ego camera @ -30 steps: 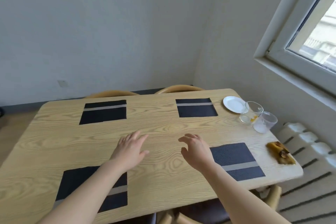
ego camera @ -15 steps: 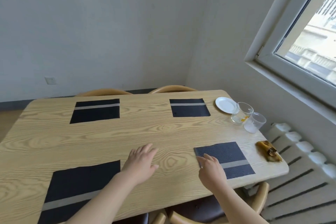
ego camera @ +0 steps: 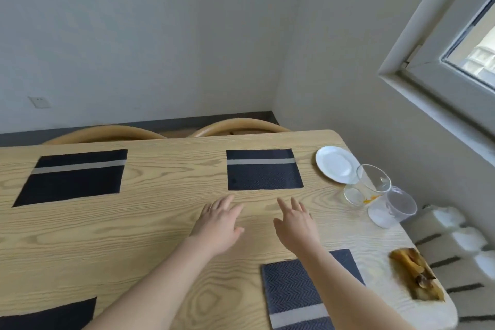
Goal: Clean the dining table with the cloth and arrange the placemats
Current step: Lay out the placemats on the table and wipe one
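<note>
Both hands reach over the table [ego camera: 134,228], fingers spread and holding nothing. The left hand [ego camera: 218,224] and right hand [ego camera: 296,225] sit just short of the far right mat [ego camera: 263,170].

Both hands reach out over the wooden table [ego camera: 134,236], the left hand [ego camera: 218,225] and right hand [ego camera: 296,225] side by side with fingers loosely spread, holding nothing. Four dark placemats lie at the corners, the far right placemat [ego camera: 263,170] just beyond the fingertips. At the right edge sit a white plate [ego camera: 334,167], two glasses [ego camera: 375,193] and a banana peel [ego camera: 416,276].
</note>
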Demonstrator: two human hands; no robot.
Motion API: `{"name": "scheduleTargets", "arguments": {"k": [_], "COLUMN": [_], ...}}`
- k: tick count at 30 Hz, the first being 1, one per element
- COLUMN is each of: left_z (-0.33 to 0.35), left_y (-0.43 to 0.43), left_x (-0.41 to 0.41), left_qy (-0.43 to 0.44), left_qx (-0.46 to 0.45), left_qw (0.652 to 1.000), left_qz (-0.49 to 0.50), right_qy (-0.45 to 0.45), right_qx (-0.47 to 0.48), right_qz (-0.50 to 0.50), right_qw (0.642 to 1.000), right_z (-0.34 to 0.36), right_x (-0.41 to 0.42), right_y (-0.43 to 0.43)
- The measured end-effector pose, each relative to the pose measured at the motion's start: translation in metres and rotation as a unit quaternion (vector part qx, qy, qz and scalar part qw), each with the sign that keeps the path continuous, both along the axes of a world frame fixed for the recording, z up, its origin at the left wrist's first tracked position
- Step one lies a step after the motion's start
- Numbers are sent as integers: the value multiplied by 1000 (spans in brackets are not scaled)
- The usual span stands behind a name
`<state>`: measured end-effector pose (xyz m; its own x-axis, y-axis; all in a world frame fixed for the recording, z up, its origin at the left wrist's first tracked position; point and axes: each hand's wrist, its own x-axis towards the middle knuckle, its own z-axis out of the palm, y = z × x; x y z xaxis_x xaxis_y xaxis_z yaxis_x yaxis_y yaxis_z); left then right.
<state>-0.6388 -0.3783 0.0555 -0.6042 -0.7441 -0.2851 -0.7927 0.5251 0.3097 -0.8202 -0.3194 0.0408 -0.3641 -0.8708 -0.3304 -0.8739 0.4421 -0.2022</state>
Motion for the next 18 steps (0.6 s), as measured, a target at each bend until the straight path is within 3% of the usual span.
{"name": "scheduleTargets", "arguments": {"k": [9,18], "left_z": [-58,-69], "left_y": [-79,-102], "left_x": [-64,-81], "left_qy": [-96,-75], "left_qx": [57,30], "left_qw": [994,996], "left_qz": [20,35], "right_qy": [10,-7], "right_qx": [61,35], "right_qz": [31,25], "right_qw": [998,999], "right_z": [-49,-59], "right_x": [-83,-106], "right_y": [-82,-120]}}
